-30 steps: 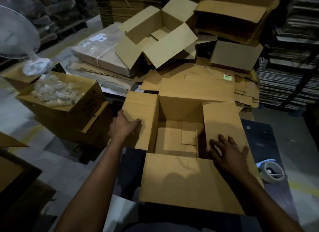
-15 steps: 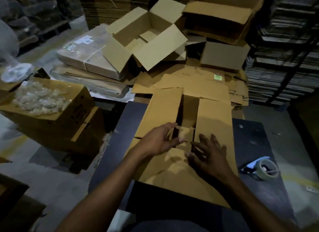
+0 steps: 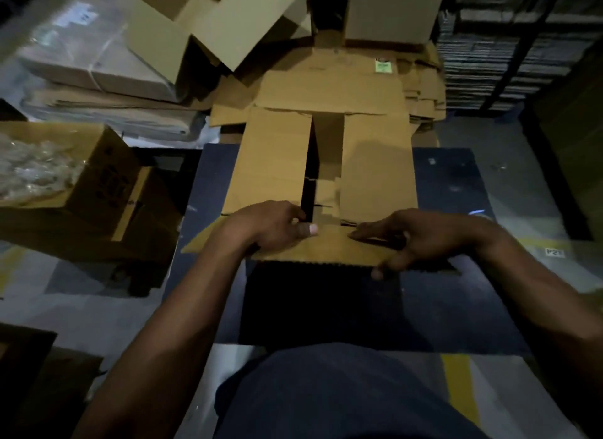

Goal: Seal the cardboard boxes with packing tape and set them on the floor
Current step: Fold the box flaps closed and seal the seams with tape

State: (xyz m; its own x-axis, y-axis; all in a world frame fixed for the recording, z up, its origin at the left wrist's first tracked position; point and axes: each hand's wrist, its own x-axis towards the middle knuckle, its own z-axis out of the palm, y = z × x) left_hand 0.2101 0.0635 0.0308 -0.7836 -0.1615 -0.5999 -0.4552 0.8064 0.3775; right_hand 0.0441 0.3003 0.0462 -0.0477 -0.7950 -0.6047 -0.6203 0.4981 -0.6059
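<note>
Box (image 3: 329,164) at centre on dark table (image 3: 456,190), side flaps folded in, gap between them. Left hand (image 3: 270,224) curled on near flap (image 3: 326,246), thumb on top. Right hand (image 3: 421,234) at 3 o'clock, fingers flat, thumb under flap edge. Box front in shadow, unreadable. Tape not visible. Frame blurred.

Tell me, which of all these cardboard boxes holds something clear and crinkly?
The open box at the left, beside the dark table: clear plastic wrapping fills its top. The box under the hands shows only cardboard.
</note>
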